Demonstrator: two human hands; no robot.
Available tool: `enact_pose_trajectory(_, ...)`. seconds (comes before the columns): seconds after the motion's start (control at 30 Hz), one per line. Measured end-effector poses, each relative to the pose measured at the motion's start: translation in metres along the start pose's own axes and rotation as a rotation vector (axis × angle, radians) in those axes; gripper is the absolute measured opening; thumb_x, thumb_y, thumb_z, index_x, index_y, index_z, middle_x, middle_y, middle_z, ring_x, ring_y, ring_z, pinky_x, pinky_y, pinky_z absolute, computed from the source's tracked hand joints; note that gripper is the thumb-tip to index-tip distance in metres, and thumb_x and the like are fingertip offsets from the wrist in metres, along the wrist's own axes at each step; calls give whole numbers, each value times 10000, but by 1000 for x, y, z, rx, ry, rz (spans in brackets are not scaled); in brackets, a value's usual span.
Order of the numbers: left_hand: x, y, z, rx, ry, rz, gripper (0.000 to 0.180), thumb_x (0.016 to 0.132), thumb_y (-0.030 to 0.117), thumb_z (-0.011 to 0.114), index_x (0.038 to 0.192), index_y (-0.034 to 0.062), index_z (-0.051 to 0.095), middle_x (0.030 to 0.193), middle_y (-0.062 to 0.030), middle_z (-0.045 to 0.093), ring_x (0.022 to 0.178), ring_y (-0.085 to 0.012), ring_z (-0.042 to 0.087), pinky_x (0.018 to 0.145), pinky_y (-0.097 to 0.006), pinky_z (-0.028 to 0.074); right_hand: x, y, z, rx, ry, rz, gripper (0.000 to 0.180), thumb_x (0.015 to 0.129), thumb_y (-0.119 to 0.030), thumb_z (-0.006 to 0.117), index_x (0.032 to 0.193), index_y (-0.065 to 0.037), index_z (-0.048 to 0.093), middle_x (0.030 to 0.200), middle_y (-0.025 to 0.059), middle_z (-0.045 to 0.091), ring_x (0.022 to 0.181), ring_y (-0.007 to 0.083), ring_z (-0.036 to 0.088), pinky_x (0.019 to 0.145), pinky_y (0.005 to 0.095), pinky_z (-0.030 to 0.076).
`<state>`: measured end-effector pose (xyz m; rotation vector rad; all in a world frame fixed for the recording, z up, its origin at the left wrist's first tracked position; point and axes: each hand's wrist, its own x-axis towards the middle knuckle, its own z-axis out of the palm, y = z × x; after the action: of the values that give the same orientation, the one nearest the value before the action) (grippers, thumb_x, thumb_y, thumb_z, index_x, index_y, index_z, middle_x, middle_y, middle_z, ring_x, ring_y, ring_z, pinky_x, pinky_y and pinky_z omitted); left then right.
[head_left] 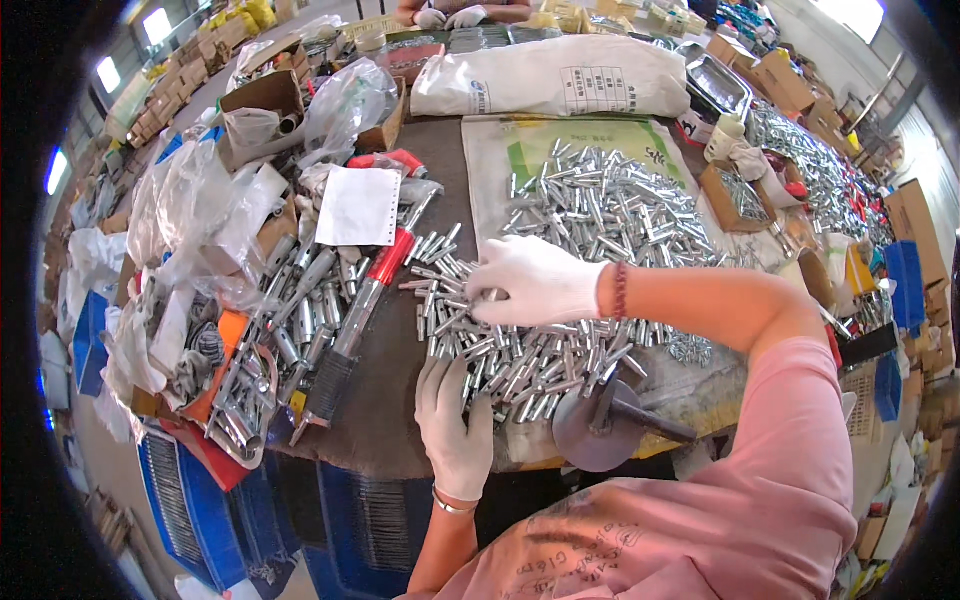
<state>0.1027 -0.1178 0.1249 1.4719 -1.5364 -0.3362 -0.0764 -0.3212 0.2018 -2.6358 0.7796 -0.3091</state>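
Note:
A wide heap of short silver metal pins (615, 215) covers the middle of the workbench, partly on a white and green sack (490, 150). My right hand (540, 280), in a white glove, is over the heap's left side. Its fingers curl toward the thumb, with bits of metal showing between them. My left hand (455, 430), gloved too, lies at the near left edge of the heap. Its fingers stretch forward and their tips touch the pins. Between the near edge and the heap sits a round grey disc (598, 430) with a dark rod across it.
At left are a red-and-black handled tool (355, 330), metal sockets (305, 310), a white paper (360, 205) and plastic bags (200, 215). A rolled white sack (550, 78) lies behind the heap. An open carton (737, 195) stands right. Across the bench are another person's gloved hands (450, 18).

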Motion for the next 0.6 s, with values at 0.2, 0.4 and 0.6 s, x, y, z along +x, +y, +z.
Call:
enact_pose_trajectory(0.2, 0, 1, -1, -16, -29, -23, 511, 873, -42, 748, 1381, -50, 698, 1394, -262, 678, 1362, -487, 611, 1187, -564, 473, 56, 151, -74, -270, 221, 285, 389, 1009, -376, 643, 1099, -37, 810, 1082, 220, 795, 1034, 444, 744, 943, 535, 587)
enact_pose_trajectory(0.4, 5, 5, -4, -23, -32, -23, 467, 857, -54, 728, 1324, -53, 724, 1362, -258, 702, 1325, -489, 639, 1173, -561, 491, 72, 276, -67, -292, 189, 643, 506, 952, -502, 728, 1211, -77, 819, 1182, 232, 814, 1139, 411, 772, 1023, 488, 596)
enact_pose_trajectory(0.6, 5, 3, -2, -35, -27, -20, 457, 856, -59, 721, 1313, -52, 727, 1344, -257, 709, 1316, -487, 646, 1164, -559, 499, 90, 261, -31, -157, 34, 440, 594, 976, -562, 693, 1255, -42, 763, 1211, 262, 788, 1135, 437, 745, 1012, 494, 575)
